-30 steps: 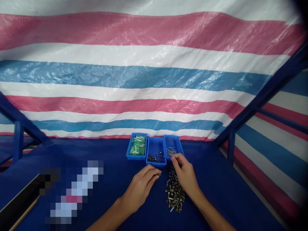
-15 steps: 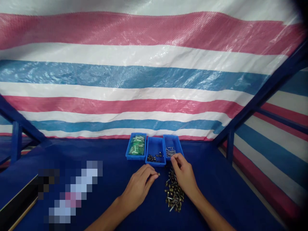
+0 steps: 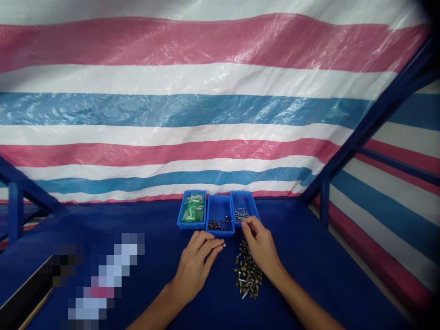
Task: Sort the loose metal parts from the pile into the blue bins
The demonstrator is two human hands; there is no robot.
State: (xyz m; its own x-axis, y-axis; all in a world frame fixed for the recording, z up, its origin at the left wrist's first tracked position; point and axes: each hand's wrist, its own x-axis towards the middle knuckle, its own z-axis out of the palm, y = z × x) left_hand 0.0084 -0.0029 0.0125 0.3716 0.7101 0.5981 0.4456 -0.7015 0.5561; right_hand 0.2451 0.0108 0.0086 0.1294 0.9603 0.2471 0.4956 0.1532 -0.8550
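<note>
A heap of mixed screws and nails lies on the blue table cloth. Behind it stand three small blue bins: the left bin holds green plastic pieces, the middle bin holds dark screws, the right bin holds silver nails. My left hand rests on the cloth before the middle bin, fingers pinched on a small screw at its fingertips. My right hand sits at the top of the heap near the right bin's front edge, fingers curled; what they hold is hidden.
A striped pink, white and blue tarp hangs behind the table. Blue metal frame bars slope down at right and left. A blurred object lies on the cloth at left, beside a dark board edge.
Both hands have barely shifted; the view tilted slightly, moving the bins and hands a little left. The left hand's pinched fingertips stay before the middle bin.
</note>
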